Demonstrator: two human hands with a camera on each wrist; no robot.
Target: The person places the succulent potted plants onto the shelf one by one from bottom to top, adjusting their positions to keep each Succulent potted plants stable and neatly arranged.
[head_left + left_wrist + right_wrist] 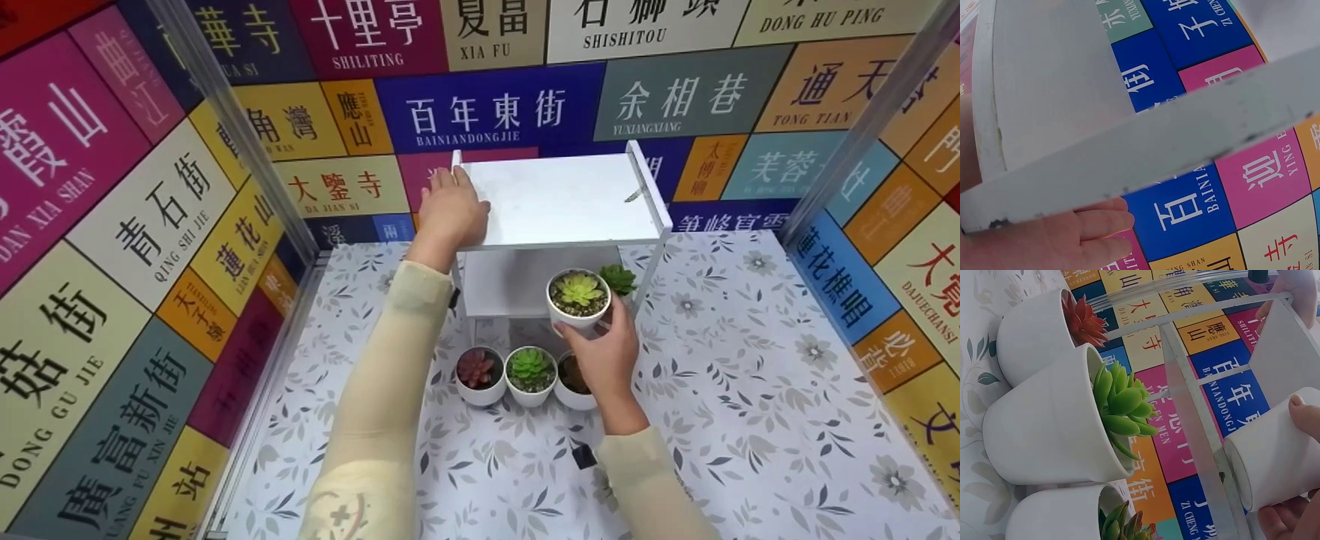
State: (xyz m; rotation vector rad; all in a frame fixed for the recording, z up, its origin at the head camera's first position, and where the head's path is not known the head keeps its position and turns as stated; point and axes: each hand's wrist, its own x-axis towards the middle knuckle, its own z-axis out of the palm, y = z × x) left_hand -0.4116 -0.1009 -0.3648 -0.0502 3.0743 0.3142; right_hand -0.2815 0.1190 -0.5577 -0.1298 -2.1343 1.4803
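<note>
My right hand (609, 352) grips a white pot with a yellow-green succulent (579, 292), raised in front of the lower board of a white shelf rack (562, 199). In the right wrist view, fingers and thumb pinch the sides of this tilted-looking pot (1275, 453). My left hand (454, 210) rests on the left side of the rack's top, and its fingers look straight in the left wrist view. Behind the held pot, another green succulent (619, 279) shows; its pot is hidden.
Before the rack stand a dark red succulent (476, 367), a bright green succulent (531, 366) and a reddish-green succulent (1123, 523), all in white pots. A leaf-patterned cloth (735, 390) covers the table. Colourful sign-printed walls (487, 109) enclose the back and sides.
</note>
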